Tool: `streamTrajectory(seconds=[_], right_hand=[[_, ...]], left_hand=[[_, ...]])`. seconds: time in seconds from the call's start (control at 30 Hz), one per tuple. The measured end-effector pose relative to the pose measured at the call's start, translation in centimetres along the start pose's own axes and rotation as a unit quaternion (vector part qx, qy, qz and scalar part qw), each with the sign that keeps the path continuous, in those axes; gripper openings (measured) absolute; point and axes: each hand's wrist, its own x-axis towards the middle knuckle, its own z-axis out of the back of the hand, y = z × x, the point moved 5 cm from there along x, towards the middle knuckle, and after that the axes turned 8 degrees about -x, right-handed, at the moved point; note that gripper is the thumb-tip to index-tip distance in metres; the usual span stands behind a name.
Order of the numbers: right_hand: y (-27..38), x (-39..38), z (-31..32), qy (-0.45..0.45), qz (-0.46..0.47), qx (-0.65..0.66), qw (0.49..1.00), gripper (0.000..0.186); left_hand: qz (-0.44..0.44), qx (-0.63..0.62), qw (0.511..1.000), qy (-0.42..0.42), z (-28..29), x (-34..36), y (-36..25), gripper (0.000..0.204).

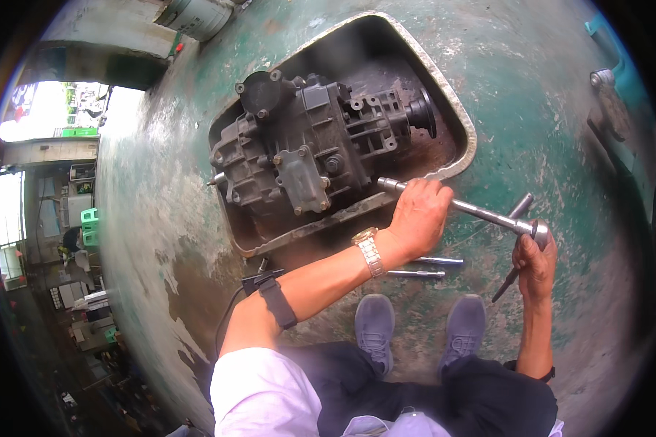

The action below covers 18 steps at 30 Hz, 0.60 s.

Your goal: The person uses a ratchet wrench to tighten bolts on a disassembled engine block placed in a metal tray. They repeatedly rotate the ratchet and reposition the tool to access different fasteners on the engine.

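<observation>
My left hand [423, 211] is wrapped round the long chrome extension bar [488, 215] of a ratchet wrench. A socket [388, 183] at the bar's far end points toward the gearbox [306, 138], over the near edge of the tray; whether it touches anything there I cannot tell. Closed round the ratchet wrench [540, 230] just below its round head is my right hand [536, 264], and the handle's dark end sticks out at lower left. The grey, greasy gearbox lies in a worn metal tray [455, 120], a bolted cover plate facing up.
Two chrome bars [437, 260] lie on the floor near my shoes [375, 331], and another bar [522, 205] lies behind the extension. A small bolt-like piece [263, 265] is by the tray's near left corner. A bucket [194, 16] stands far left; a turquoise object [619, 65] is at right.
</observation>
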Motion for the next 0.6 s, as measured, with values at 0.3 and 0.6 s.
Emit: streamTrajectory(seconds=[0.3,0.6], right_hand=[[2.5,4.0,-1.7,0.037,-0.024,-0.036,0.998,0.024],[2.2,6.7,-1.7,0.008,-0.060,-0.056,0.997,0.021]], left_hand=[[0.052,0.032,0.998,-0.020,-0.8,0.6,3.0,0.009],[0.116,0.022,0.993,0.009,-0.9,1.0,3.9,0.010]])
